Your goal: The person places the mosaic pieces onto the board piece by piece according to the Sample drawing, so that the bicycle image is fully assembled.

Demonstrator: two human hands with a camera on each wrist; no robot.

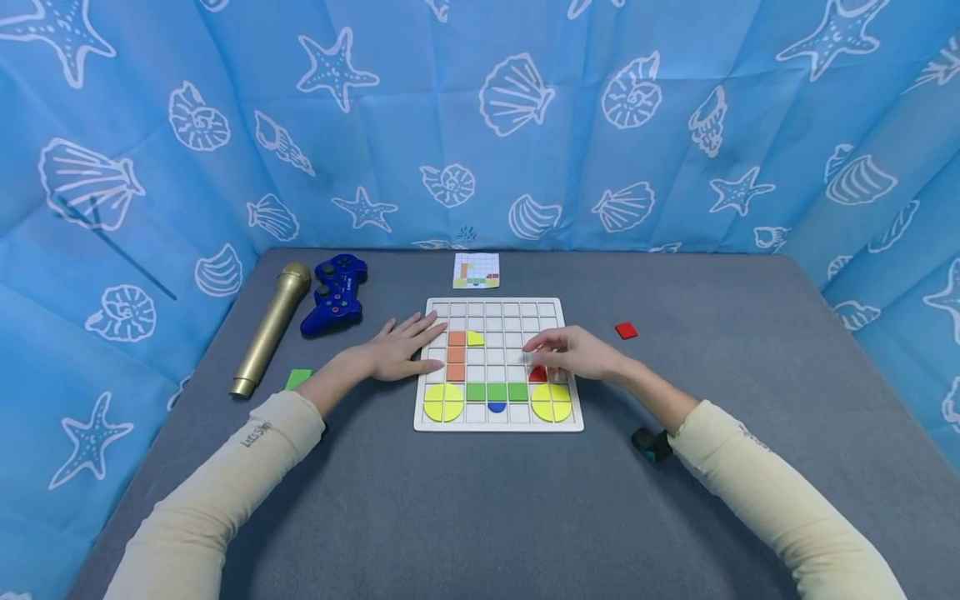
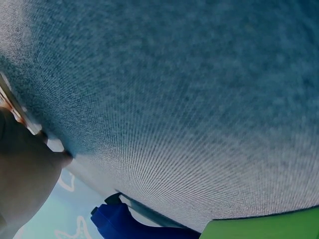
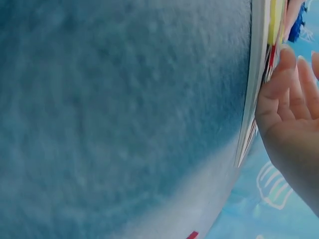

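A white grid board (image 1: pixel 498 424) lies on the table with colored pieces in its cells. My left hand (image 1: pixel 397 348) rests spread on the board's left edge, fingers straight, beside a column of orange squares (image 1: pixel 456 354) and a yellow quarter piece (image 1: pixel 475 339). Over the board's right side hovers my right hand (image 1: pixel 577 352), its fingers loosely bent with nothing visible between them. Just below those fingers sits a red piece (image 1: pixel 537 374), partly covered. Green squares (image 1: pixel 497 392), a blue half-round piece (image 1: pixel 497 407) and two yellow circles (image 1: pixel 443 402) occupy the lower rows.
Behind the board lies a small pattern card (image 1: pixel 476 271). A loose red square (image 1: pixel 626 331) is to the right. On the left are a gold microphone (image 1: pixel 272 329), a blue game controller (image 1: pixel 335 293) and a green piece (image 1: pixel 297 379), partly behind the left forearm.
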